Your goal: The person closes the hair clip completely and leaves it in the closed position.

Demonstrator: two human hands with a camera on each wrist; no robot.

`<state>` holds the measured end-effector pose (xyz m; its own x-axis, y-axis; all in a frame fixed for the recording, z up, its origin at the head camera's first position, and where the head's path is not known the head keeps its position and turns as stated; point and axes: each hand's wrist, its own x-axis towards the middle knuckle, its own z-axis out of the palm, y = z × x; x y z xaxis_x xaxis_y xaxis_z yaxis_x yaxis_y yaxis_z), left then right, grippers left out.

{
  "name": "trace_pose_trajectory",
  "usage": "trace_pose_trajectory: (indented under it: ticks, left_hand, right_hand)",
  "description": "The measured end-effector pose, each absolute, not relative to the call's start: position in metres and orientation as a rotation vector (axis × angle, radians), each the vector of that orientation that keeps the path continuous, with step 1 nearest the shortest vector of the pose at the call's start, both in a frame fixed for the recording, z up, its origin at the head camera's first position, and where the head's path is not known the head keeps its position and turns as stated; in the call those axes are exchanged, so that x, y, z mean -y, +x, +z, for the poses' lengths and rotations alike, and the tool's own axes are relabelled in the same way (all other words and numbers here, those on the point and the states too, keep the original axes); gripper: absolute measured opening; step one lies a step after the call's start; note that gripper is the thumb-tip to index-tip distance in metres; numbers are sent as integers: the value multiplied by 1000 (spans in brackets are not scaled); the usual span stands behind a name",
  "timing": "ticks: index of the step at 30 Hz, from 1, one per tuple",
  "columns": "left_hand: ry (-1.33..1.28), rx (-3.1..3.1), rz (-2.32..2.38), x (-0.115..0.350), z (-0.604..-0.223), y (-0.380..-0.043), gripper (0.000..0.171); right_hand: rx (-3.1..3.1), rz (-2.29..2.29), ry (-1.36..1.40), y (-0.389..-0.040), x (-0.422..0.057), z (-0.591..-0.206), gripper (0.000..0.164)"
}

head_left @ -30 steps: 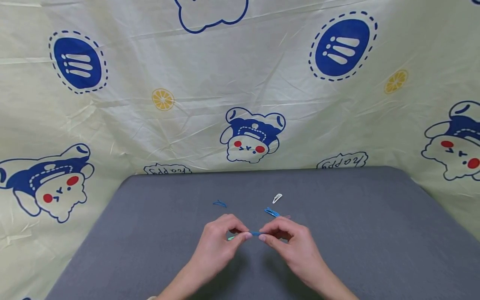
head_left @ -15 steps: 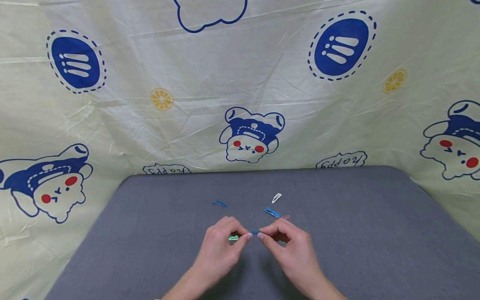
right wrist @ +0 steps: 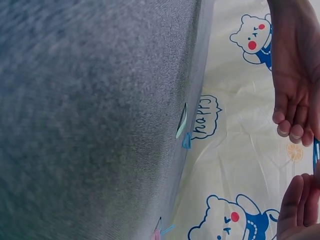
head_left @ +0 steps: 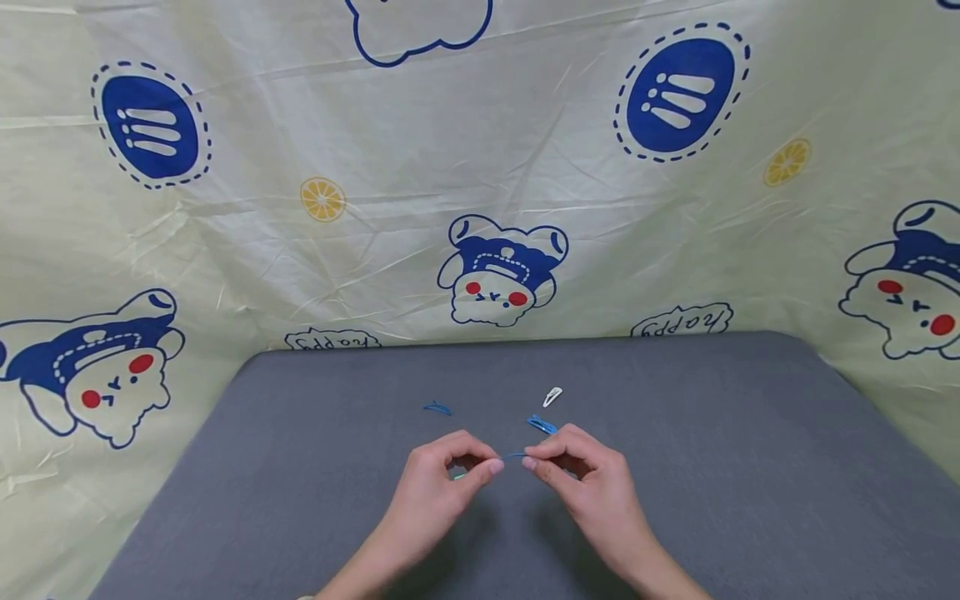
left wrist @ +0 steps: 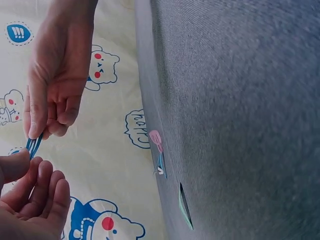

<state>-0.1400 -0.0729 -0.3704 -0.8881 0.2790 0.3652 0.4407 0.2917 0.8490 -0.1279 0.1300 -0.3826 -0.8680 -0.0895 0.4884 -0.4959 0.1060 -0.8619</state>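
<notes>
A blue snap hair clip (head_left: 513, 456) is held in the air between both hands, seen nearly edge-on from the head. My left hand (head_left: 438, 485) pinches one end between thumb and index finger. The opposite end is pinched by my right hand (head_left: 592, 485). In the left wrist view, the clip (left wrist: 34, 145) shows its slotted frame between the two thumbs. Whether it is snapped or sprung, I cannot tell. Just behind the left fingers, a mint green clip (head_left: 459, 477) is mostly hidden; the left wrist view shows that green clip (left wrist: 185, 207) on the table.
On the grey cloth-covered table (head_left: 300, 467), a white clip (head_left: 552, 397) and another blue clip (head_left: 542, 423) lie beyond the right hand. Farther left rests one more blue clip (head_left: 437, 408). A pink clip (left wrist: 156, 138) shows in the left wrist view. A printed curtain (head_left: 390, 250) hangs behind.
Both hands have lifted the blue clip slightly, and it now appears thinner, more edge-on. The right hand has shifted a little right, covering the pink clip in the head view.
</notes>
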Motion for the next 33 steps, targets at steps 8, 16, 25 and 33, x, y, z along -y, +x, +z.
trace_pose_trajectory:
  ticks: [8,16,25,33]
  left_hand:
    - [-670,2377,-1972,76,-370,-144,3]
    - [-673,2364,-1970,77,-372,-147,5]
    - [-699,2430,-1728,77,-379,-147,3]
    - [-772,2431,-1569,77,-382,-149,8]
  right_hand:
    - [2025,1925,645,-133,-133,-387,12]
    - [2146,1896,509,-130,-132,-379,14]
    - [2348,1799,513,-133,-136,-377,19]
    - [2437,1700,618,-135,-141,-378,15]
